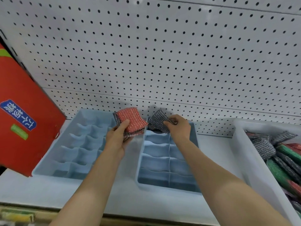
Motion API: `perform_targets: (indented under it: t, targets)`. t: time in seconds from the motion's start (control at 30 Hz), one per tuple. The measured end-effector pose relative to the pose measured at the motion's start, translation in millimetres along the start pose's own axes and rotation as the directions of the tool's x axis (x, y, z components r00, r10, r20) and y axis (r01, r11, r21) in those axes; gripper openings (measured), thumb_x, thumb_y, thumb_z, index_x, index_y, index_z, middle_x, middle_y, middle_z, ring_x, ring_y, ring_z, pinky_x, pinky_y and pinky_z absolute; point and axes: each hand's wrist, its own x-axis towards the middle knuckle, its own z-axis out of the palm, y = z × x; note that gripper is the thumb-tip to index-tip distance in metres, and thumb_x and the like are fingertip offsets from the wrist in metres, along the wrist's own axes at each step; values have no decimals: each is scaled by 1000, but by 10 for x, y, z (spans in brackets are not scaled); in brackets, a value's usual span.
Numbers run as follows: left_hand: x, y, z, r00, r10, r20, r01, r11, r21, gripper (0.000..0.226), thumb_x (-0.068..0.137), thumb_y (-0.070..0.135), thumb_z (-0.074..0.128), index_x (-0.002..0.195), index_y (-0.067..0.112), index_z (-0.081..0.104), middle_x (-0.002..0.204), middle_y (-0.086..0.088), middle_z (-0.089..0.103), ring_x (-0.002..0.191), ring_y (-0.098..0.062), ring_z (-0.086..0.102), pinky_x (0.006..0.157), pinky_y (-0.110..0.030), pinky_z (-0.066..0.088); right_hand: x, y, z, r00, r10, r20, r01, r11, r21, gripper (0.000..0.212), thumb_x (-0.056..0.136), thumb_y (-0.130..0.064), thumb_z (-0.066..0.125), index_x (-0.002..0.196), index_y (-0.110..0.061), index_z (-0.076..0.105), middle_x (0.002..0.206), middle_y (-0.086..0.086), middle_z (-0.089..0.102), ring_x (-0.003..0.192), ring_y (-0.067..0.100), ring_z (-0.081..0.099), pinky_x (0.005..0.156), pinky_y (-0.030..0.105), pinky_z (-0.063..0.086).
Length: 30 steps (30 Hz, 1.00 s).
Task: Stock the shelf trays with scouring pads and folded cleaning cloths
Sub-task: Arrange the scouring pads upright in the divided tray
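Note:
Two blue divided trays sit side by side on the shelf, the left tray (78, 144) and the right tray (164, 162), their visible compartments empty. My left hand (116, 139) grips a small stack of scouring pads, a red one (132, 119) on top, held between the two trays. My right hand (178, 126) pinches a dark grey scouring pad (157, 119) over the far end of the right tray, its lower edge at the rearmost compartment.
A white bin (249, 154) at the right holds several grey, green and red scouring pads (280, 154). A red box (24, 115) leans at the left. White pegboard (162, 54) backs the shelf. The shelf front edge (114, 216) runs below my forearms.

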Motion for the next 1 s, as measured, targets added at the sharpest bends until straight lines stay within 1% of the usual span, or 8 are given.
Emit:
perform_targets:
  t: [0.3,0.47,0.57,0.67,0.77,0.83,0.9,1.0]
  targets:
    - [-18,10,17,998,-24,61,21,998,64,45,85,21,76,124,9,59,108,-9,74,97,-20,70,66,-27,60,132,80,252,960,-204,192,262,897,-356,22,80,-17,79,102,-16,77,109,7,61,108,29,53,83,29,43]
    - [-34,5,47,995,-14,99,4,995,98,46,82,23,78,122,8,60,110,-10,74,99,-21,71,73,-29,61,-9,-68,219,961,-237,145,274,895,-353,34,84,-39,74,111,-20,69,111,3,56,112,21,48,79,30,45]
    - [-56,-15,126,990,4,140,-20,994,107,46,81,24,78,120,7,62,109,-10,74,93,-18,72,73,-28,61,-161,-447,104,977,33,209,-62,989,133,36,86,-51,69,98,-17,67,95,-3,69,93,14,64,74,23,50]
    - [-93,-55,225,983,12,185,-29,995,91,49,79,27,78,121,7,62,107,-9,75,88,-16,73,68,-24,59,-254,-553,41,794,156,588,-430,827,362,23,86,-31,76,94,-11,67,85,3,74,75,15,69,60,25,56]
    - [-63,-59,241,990,28,141,-39,997,73,41,88,26,72,123,7,62,107,-8,74,89,-16,72,69,-26,60,-188,-491,12,799,232,555,-544,672,502,11,88,-17,73,93,-10,66,85,7,72,73,17,67,62,26,57]
    - [-29,-32,208,995,44,86,-49,997,56,35,92,23,68,123,6,61,110,-9,73,89,-17,71,72,-28,60,-50,-330,3,899,254,356,-423,712,560,11,86,-17,75,93,-14,67,92,9,73,81,22,70,75,37,61]
    - [2,4,174,998,51,40,-53,998,42,32,93,22,67,121,8,61,108,-8,73,89,-16,70,73,-30,60,16,-192,-50,977,151,152,-197,913,356,12,81,-22,80,86,-24,69,90,3,74,86,23,71,83,42,60]
    - [22,31,158,999,49,19,-50,998,32,26,92,21,68,115,11,62,102,-6,72,87,-16,68,74,-30,57,-21,-61,-76,991,-18,135,15,1000,22,10,83,-21,77,87,-26,68,87,-6,71,85,17,68,78,30,54]
